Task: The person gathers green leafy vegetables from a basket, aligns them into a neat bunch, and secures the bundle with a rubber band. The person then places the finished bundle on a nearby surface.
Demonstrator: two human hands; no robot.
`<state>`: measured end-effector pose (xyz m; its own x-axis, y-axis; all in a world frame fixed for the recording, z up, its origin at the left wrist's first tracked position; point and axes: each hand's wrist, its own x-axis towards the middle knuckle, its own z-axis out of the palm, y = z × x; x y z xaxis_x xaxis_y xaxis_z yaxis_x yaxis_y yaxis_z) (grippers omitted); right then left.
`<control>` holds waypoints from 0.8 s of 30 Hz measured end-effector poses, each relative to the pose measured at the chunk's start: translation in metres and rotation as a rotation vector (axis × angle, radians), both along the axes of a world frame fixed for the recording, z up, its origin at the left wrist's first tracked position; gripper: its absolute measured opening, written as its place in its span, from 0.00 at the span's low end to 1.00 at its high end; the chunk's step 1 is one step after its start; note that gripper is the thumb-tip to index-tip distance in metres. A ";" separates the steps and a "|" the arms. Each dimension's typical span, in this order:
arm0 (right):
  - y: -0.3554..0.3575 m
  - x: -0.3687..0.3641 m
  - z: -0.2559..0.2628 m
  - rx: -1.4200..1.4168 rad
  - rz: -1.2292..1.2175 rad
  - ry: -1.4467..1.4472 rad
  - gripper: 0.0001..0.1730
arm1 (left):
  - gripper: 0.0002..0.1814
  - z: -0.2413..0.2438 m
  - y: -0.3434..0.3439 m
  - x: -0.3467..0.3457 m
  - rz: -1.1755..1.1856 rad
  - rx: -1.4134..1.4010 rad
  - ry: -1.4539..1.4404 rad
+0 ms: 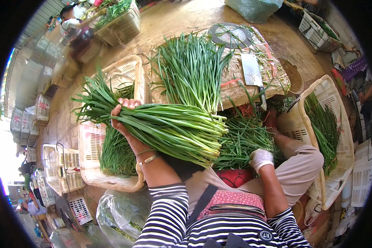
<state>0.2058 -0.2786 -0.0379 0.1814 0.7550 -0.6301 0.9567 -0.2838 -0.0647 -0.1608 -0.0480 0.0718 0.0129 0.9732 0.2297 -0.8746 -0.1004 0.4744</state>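
My left hand (119, 125) is closed around the leafy part of a thick bunch of garlic chives (173, 130), whose pale stem ends point right. Wearing a thin whitish glove, my right hand (262, 159) rests with curled fingers at the edge of a heap of loose chives (241, 139) before my lap. Whether it grips any leaves is hidden. Beyond the held bunch, another pile of chives (192, 68) lies on a worn work board (231, 69). A cleaver (251, 69) lies to its right, its black handle over the board's near edge.
A plastic crate (110, 184) with chives stands at my left, and another crate (324, 193) with chives at my right. A clear plastic bag (121, 210) sits at lower left. A round grey disc (215, 32) with scraps lies on the board. A person (71, 29) works at upper left.
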 end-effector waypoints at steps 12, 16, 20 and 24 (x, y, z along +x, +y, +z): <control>0.103 -0.099 0.060 0.296 -0.876 1.917 0.21 | 0.09 0.003 -0.005 0.019 -0.039 0.110 -0.106; 0.103 -0.100 0.060 0.358 -0.817 1.923 0.25 | 0.10 0.007 -0.009 0.004 -0.048 0.199 -0.061; 0.094 -0.116 0.064 0.206 -0.968 1.924 0.24 | 0.12 0.005 -0.002 0.001 -0.115 0.358 -0.054; 0.092 -0.112 0.059 0.262 -0.957 1.963 0.24 | 0.12 0.009 -0.002 0.005 -0.144 0.425 -0.058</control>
